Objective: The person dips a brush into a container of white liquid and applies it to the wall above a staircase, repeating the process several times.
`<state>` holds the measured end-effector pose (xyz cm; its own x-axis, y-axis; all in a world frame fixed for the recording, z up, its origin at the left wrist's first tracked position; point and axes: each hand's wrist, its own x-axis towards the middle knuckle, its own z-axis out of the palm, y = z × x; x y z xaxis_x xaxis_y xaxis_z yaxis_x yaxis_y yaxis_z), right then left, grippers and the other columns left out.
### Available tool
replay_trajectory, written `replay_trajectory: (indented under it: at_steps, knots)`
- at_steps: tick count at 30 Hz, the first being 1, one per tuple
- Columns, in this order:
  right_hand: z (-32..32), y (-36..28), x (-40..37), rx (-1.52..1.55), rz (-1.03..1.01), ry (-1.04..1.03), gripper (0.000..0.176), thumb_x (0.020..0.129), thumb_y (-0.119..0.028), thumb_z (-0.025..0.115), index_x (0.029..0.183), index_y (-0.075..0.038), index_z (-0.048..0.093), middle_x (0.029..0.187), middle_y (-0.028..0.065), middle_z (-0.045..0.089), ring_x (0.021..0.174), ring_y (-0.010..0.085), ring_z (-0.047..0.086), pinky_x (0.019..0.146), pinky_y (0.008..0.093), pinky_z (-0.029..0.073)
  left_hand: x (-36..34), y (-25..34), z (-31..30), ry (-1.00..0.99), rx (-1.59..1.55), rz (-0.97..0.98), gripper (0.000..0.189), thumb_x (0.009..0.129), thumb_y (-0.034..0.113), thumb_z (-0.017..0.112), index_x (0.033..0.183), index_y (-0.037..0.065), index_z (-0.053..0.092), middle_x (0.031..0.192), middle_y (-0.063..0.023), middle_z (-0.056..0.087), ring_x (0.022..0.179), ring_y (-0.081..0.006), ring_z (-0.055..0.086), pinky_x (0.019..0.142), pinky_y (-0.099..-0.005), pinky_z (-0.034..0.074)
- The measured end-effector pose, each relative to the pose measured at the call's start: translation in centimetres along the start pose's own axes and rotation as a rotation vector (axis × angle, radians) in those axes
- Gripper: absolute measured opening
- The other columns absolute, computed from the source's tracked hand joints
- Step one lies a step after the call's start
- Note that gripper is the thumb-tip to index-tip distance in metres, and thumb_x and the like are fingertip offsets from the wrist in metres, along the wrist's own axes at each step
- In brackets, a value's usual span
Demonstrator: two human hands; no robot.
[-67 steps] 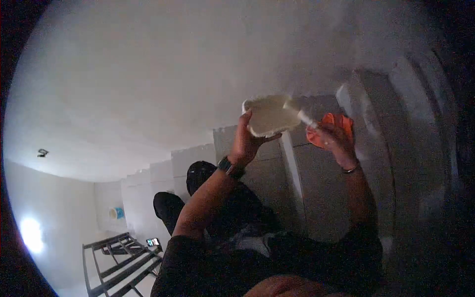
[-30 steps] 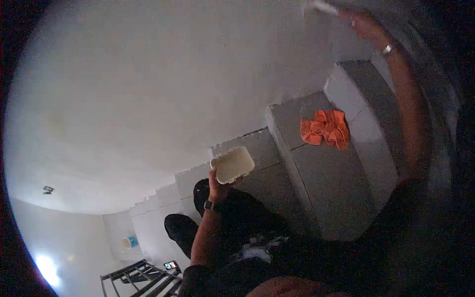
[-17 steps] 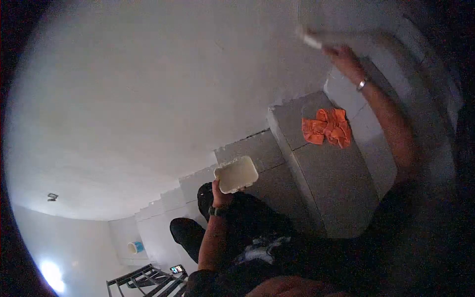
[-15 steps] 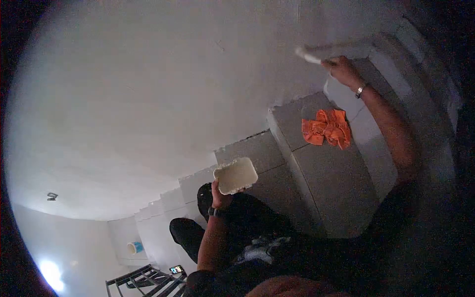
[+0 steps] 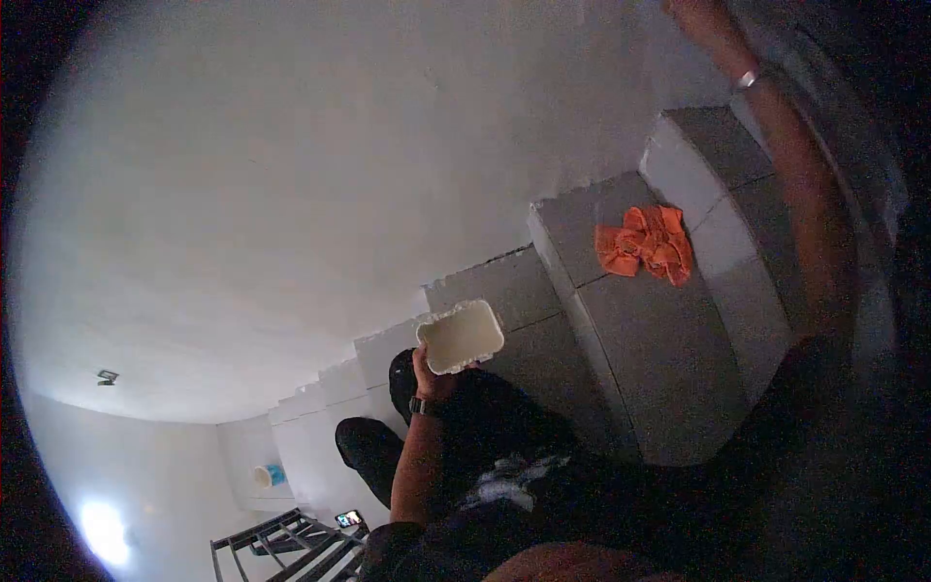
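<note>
My left hand grips a pale rectangular tub from below and the side, above my knee. The tub faces me, and its rim looks crusted and uneven. High up against the pale wall, my right hand is partly cut off by the top edge of the view. Its fingers look curled. The pale brush-like tool seen in it a moment earlier lies outside the frame. A crumpled orange cloth rests on a tiled stair tread, below my right forearm.
Grey tiled stairs run alongside the pale wall. Toward the lower left are a dark metal ladder-like frame, a lit phone and a white and blue bucket. A small fixture sits on the wall.
My right hand has moved up along the wall to the top edge, taking the tool out of view. My left hand keeps the tub in nearly the same place.
</note>
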<state>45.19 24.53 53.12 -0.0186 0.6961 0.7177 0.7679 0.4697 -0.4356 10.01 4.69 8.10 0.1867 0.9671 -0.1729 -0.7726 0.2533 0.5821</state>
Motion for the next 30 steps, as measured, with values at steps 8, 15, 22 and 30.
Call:
replay_trajectory:
  at_steps: [8, 15, 22, 30]
  knots:
    - [7.7, 13.6, -9.7, -0.349, 0.145, -0.536, 0.036, 0.081, -0.035, 0.051, 0.081, 0.0, 0.06, 0.053, 0.0017, 0.05, 0.048, 0.0114, 0.045, 0.047, 0.031, 0.037, 0.6, -1.5, -1.6, -0.041, -0.073, 0.046, 0.063, 0.077, 0.051, 0.04, 0.119, 0.004, 0.037, 0.11, -0.0143, 0.048, 0.089, -0.0337, 0.053, 0.069, -0.0484, 0.047]
    - [1.5, 2.4, -2.0, -0.062, 0.239, -0.236, 0.03, 0.082, -0.033, 0.05, 0.087, -0.005, 0.06, 0.059, 0.0015, 0.048, 0.051, 0.01, 0.042, 0.049, 0.0256, 0.037, 0.4, -1.2, -1.4, -0.014, -0.021, -0.02, 0.063, 0.077, 0.051, 0.04, 0.119, 0.005, 0.037, 0.111, -0.0148, 0.048, 0.091, -0.0328, 0.053, 0.067, -0.0471, 0.048]
    - [0.6, -3.3, -3.1, 0.052, 0.218, -0.074, 0.023, 0.084, -0.028, 0.05, 0.081, -0.007, 0.057, 0.059, -0.0032, 0.043, 0.05, 0.0069, 0.036, 0.046, 0.0222, 0.033, 0.1, -0.9, 0.0, -0.015, -0.038, 0.005, 0.063, 0.077, 0.052, 0.038, 0.118, 0.004, 0.037, 0.111, -0.0147, 0.047, 0.089, -0.0324, 0.053, 0.065, -0.0455, 0.048]
    - [8.0, 11.1, -11.4, -0.147, 0.327, -0.52, 0.037, 0.08, -0.04, 0.051, 0.078, -0.004, 0.06, 0.052, -0.0009, 0.045, 0.044, 0.0106, 0.038, 0.041, 0.0321, 0.035, 0.5, -1.5, -1.5, -0.052, 0.024, 0.01, 0.063, 0.077, 0.051, 0.038, 0.119, 0.004, 0.036, 0.11, -0.0147, 0.048, 0.089, -0.0332, 0.053, 0.067, -0.0466, 0.047]
